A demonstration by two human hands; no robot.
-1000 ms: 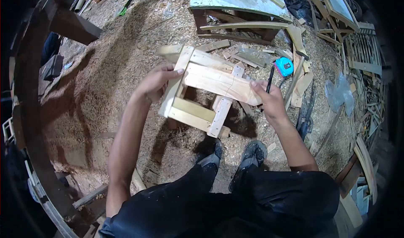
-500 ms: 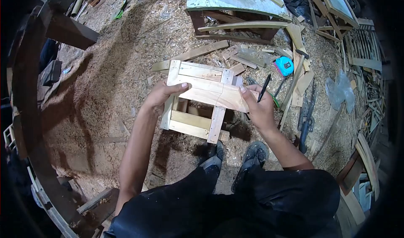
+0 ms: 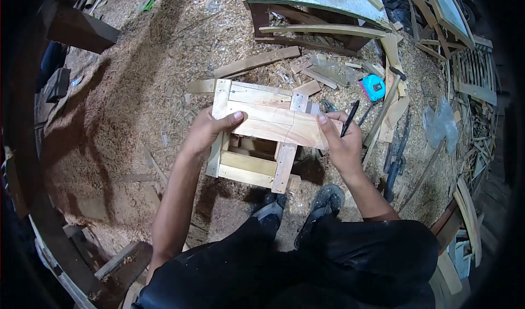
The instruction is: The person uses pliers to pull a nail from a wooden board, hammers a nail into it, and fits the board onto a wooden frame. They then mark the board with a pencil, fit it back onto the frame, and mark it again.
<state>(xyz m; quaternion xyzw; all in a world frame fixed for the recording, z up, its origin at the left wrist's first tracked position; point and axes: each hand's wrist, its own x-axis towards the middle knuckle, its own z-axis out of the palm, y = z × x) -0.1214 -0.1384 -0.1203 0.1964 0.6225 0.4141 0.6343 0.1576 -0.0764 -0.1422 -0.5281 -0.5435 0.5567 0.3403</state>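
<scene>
A flat pale board (image 3: 268, 124) lies across a small wooden frame (image 3: 249, 170) made of nailed slats. My left hand (image 3: 210, 131) grips the left side of the board and frame, thumb on top. Pinched at the board's right end is my right hand (image 3: 343, 139), its thumb on the upper face. A black pen (image 3: 351, 118) sticks up between the fingers of that same hand. A pencil-like line crosses the board near its middle. The fingers under the wood are hidden.
Wood shavings cover the ground (image 3: 136, 90). Ahead stands a low table (image 3: 317, 3) with a pale top. A blue tape measure (image 3: 373, 87), a hammer (image 3: 397, 73), wood offcuts and a plastic bag (image 3: 440, 124) lie to the right. A dark beam (image 3: 79, 29) stands at the left.
The view has shifted slightly. Both hands still hold the board and frame, which sit a little lower in view, and the right hand has moved slightly right.
</scene>
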